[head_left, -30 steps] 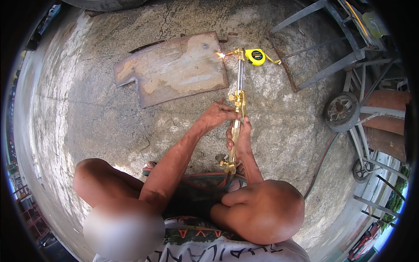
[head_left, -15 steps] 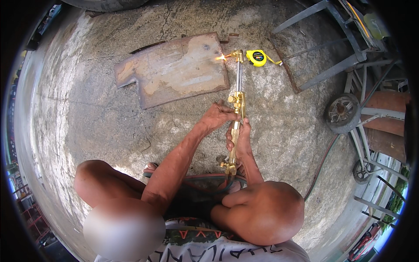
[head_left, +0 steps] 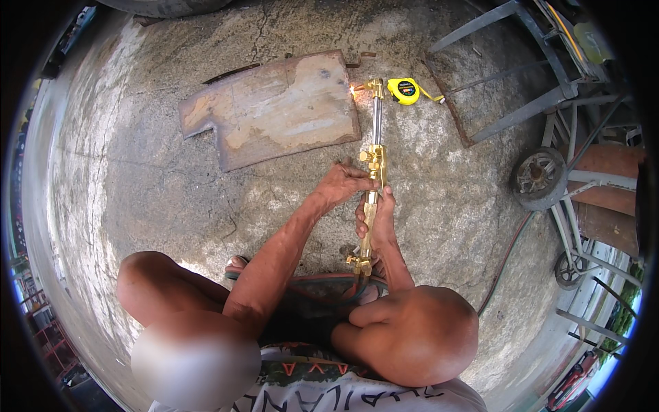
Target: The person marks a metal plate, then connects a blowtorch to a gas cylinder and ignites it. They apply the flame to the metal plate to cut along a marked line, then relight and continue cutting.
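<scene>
Cutting torch (head_left: 374, 154), one: brass body, silvery tubes; held above the concrete floor (head_left: 439, 206), its head pointed at the right edge of the steel plate, nearer the far corner. Hands, two: the torch's middle is pinched by the grip of the left hand (head_left: 338, 184); its handle is wrapped by the closed grip of the right hand (head_left: 382, 218). Steel plate (head_left: 281, 103), one: rust-stained, laid on the floor, notched at its left end. Bright spot (head_left: 353, 89), one: seen at the plate's right edge. Tape measure (head_left: 403, 91), one: yellow, set just right of the torch head, its blade partly drawn out. Long dark strip (head_left: 232, 74), one: placed along the plate's far edge. Metal frame (head_left: 522, 113), one: stood toward the floor's far right corner. Spoked wheels, two: larger (head_left: 539, 178), smaller (head_left: 570, 270), both seen toward the floor's right edge.

Changes against half a second ago: the orange streak thrown leftward over the plate is no longer seen; reddish sparks are now scattered along its right edge. The hold of both hands is unchanged.
</scene>
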Motion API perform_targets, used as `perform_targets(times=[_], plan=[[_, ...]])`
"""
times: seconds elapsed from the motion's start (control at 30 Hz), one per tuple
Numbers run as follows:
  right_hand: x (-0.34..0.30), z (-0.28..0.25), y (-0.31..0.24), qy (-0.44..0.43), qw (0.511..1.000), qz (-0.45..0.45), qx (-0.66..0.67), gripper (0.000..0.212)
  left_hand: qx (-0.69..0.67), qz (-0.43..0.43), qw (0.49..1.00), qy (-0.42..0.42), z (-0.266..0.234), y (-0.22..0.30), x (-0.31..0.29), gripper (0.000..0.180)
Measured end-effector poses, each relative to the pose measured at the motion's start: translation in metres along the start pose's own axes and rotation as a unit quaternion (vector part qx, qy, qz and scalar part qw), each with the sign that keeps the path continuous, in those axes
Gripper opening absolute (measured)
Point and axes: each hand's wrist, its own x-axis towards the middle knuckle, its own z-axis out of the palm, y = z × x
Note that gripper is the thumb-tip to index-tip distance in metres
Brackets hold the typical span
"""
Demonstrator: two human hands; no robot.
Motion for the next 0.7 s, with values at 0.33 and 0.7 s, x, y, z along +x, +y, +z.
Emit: perform_targets(times=[0.33, 0.7], plan=[[0.001, -0.001, 0.001, -0.002, 1.0, 0.004, 0.01, 0.073, -0.011, 0.014, 1.0, -0.021, -0.004, 0.007, -0.004, 0.048], [0.001, 0.0, 0.0, 0.002, 1.0, 0.001, 0.005, 0.073, -0.006, -0.001, 1.0, -0.007, -0.002, 0.005, -0.003, 0.05]])
